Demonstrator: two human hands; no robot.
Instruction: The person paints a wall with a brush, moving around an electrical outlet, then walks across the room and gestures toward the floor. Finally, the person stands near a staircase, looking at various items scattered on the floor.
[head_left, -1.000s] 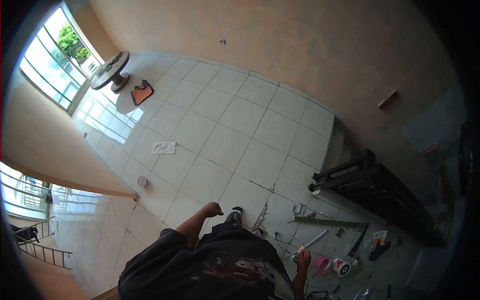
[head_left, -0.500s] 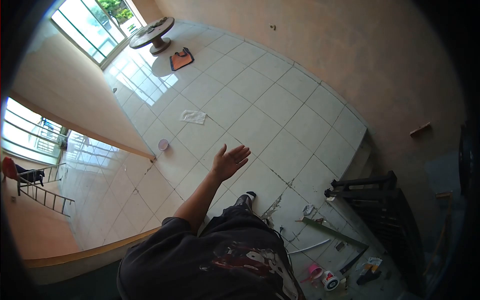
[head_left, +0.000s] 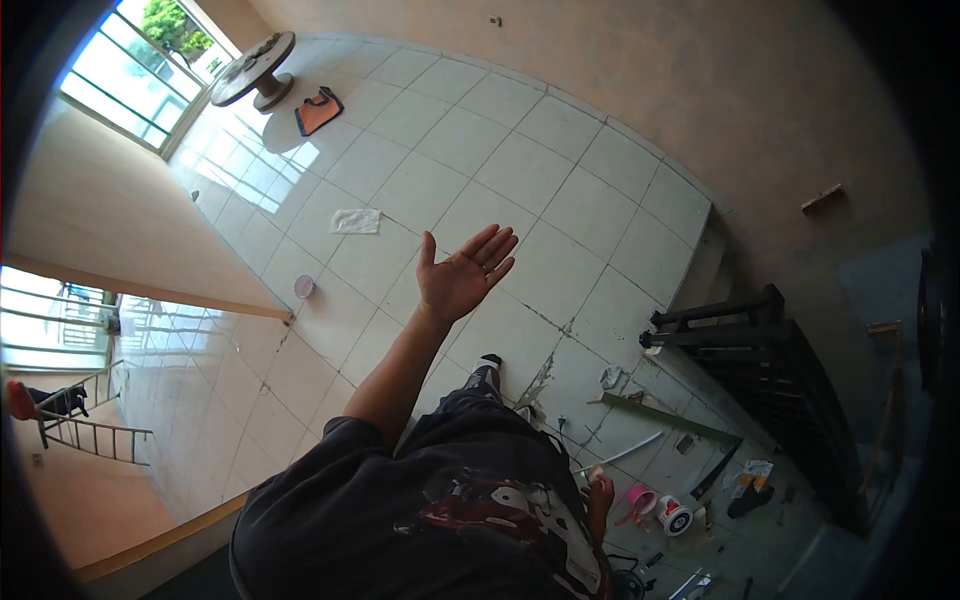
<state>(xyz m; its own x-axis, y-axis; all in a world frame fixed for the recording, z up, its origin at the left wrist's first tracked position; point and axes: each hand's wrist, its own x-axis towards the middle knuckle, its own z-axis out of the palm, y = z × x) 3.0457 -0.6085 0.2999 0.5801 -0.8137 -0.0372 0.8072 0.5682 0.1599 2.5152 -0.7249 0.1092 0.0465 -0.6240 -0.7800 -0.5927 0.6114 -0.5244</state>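
Observation:
My left hand reaches out over the tiled floor, palm up, fingers stretched and thumb apart, with nothing in it. A thin ring shows on one finger. Low beside my right side is my right hand, partly hidden by my dark shirt. Its fingers look curled, and what they hold, if anything, is too small to make out. Near it on the floor are a pink cup, a white round tub and a thin white strip.
A dark railing stands at right by a floor edge and steps. A long green strip lies before it. Farther off are a small bucket, a white sheet, an orange bag, a round table and a ladder.
My left hand has come up and spread wider, its palm more fully in sight. My right hand has appeared at my right side. The view has shifted, showing more floor at the lower right.

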